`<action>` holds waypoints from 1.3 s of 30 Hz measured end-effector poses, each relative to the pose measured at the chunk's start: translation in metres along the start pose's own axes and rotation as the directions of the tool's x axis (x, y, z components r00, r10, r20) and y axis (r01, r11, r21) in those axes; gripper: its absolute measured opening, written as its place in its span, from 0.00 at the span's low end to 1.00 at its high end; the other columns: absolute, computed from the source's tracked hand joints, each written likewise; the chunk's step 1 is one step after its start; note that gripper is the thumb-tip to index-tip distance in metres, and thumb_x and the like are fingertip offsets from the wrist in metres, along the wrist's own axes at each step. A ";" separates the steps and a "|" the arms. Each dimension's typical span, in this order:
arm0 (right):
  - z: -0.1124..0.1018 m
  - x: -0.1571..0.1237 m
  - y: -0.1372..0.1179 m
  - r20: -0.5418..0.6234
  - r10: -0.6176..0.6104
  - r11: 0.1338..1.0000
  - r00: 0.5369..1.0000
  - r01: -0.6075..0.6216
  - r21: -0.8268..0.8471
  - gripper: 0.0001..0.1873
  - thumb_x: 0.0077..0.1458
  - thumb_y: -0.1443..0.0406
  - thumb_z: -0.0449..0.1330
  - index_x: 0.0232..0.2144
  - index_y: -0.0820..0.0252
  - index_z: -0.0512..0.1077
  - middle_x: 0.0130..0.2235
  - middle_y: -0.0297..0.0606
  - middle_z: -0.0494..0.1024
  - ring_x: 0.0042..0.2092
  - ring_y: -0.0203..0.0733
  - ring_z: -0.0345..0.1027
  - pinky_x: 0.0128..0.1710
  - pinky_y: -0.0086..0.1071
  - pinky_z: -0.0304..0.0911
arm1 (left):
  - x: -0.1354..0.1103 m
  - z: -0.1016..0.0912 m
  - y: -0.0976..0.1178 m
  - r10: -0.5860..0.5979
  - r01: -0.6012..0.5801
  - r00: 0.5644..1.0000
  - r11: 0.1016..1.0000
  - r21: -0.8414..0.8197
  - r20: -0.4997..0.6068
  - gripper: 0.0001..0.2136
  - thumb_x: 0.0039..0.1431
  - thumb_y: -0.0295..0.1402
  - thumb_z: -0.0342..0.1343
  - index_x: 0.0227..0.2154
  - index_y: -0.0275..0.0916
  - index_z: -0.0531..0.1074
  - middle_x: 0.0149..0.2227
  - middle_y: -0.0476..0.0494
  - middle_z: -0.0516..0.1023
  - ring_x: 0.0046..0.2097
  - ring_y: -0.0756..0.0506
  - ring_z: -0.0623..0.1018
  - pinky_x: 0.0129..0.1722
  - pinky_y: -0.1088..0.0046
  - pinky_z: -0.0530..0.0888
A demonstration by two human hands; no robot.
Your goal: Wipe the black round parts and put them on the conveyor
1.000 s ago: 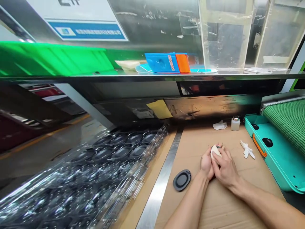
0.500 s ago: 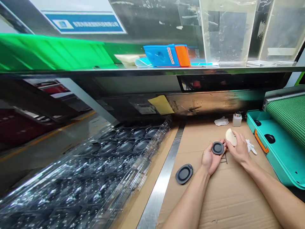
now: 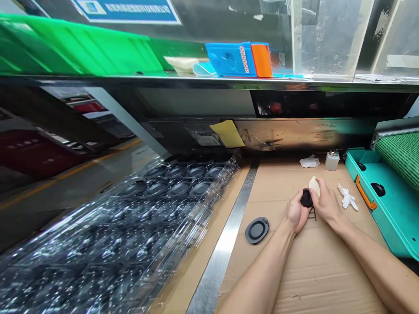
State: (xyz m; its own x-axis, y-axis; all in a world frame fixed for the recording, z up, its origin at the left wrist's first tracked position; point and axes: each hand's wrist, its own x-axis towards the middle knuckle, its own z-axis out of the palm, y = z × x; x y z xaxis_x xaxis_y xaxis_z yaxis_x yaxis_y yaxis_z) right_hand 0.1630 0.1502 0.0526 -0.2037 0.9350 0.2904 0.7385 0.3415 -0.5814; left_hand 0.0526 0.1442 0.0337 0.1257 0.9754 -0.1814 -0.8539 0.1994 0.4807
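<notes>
My left hand (image 3: 295, 213) grips a small black round disc (image 3: 306, 198) over the brown cardboard sheet (image 3: 310, 261). My right hand (image 3: 327, 203) pinches a cream-coloured pad (image 3: 314, 185) and presses it against the disc's right side. Both hands meet at the middle of the cardboard. A second black disc (image 3: 257, 230) lies flat on the cardboard, left of my left wrist.
Clear plastic trays (image 3: 137, 226) with several black discs fill the left. A metal strip (image 3: 225, 244) borders the cardboard. A teal bin (image 3: 386, 209) and green belt (image 3: 404, 155) stand right. A small bottle (image 3: 331, 159), crumpled wipe (image 3: 309, 162) and white scrap (image 3: 348, 197) lie nearby. A shelf carries a blue box (image 3: 238, 59).
A second ago the pad covered the disc; half a second ago my right hand had lifted it off, showing the disc's face. Now the pad is back against the disc.
</notes>
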 end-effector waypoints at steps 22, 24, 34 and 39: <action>0.002 -0.012 0.001 0.027 -0.080 0.996 0.996 0.079 0.043 0.20 0.62 0.59 0.53 0.55 0.56 0.64 0.46 0.44 0.80 0.43 0.49 0.76 0.40 0.35 0.67 | -0.003 0.002 0.008 -0.032 0.032 0.999 0.999 -0.008 -0.033 0.16 0.69 0.36 0.45 0.46 0.34 0.74 0.53 0.35 0.77 0.57 0.40 0.75 0.61 0.61 0.68; 0.001 -0.011 0.002 0.083 -0.146 0.987 0.986 0.139 0.086 0.21 0.62 0.58 0.54 0.56 0.53 0.64 0.46 0.41 0.80 0.42 0.47 0.76 0.39 0.34 0.67 | -0.003 0.002 0.009 -0.047 0.046 0.997 0.999 -0.014 -0.056 0.15 0.69 0.36 0.45 0.46 0.34 0.74 0.53 0.34 0.77 0.56 0.40 0.76 0.60 0.60 0.69; -0.013 0.003 0.035 -0.019 -0.029 0.997 0.999 0.027 -0.073 0.21 0.64 0.56 0.52 0.56 0.55 0.67 0.44 0.41 0.81 0.40 0.47 0.75 0.40 0.36 0.64 | -0.003 -0.003 0.032 0.021 -0.040 0.986 0.993 -0.110 -0.168 0.16 0.67 0.37 0.44 0.50 0.36 0.69 0.57 0.29 0.72 0.54 0.35 0.77 0.47 0.55 0.78; -0.027 0.008 0.042 -0.142 -0.164 0.937 0.976 0.109 -0.333 0.17 0.66 0.57 0.50 0.46 0.56 0.75 0.46 0.44 0.79 0.49 0.51 0.69 0.49 0.42 0.60 | -0.010 -0.004 0.046 -0.032 0.009 0.994 0.976 -0.217 -0.103 0.19 0.63 0.30 0.44 0.55 0.35 0.68 0.58 0.29 0.72 0.56 0.33 0.75 0.49 0.50 0.77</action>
State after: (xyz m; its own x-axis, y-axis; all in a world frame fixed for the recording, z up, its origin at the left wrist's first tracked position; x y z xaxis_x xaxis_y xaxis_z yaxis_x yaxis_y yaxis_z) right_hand 0.2095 0.1695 0.0510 -0.2285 0.8432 0.4866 0.8838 0.3893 -0.2596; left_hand 0.0101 0.1436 0.0546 0.1006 0.9536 -0.2838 -0.9420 0.1831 0.2814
